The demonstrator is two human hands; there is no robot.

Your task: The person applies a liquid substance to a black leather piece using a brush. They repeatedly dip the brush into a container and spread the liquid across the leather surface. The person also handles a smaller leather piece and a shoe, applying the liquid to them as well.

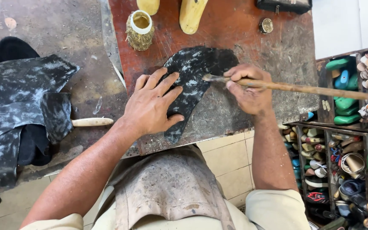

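A black leather piece (194, 76) streaked with whitish glue lies on the worn reddish workbench (273, 55). My left hand (152, 104) lies flat on it with fingers spread, pinning its left side. My right hand (248, 89) grips a long wooden-handled brush (303, 89), whose tip touches the leather near its upper right edge. The handle sticks out far to the right.
A glue pot wrapped in fibre (140, 30), a wooden shoe last (191, 15) and a small round tin (266, 25) stand at the bench's back. More glue-streaked black leather (18, 106) and a pale-handled tool (92, 122) lie left. Shelves of shoe soles (346, 140) stand right.
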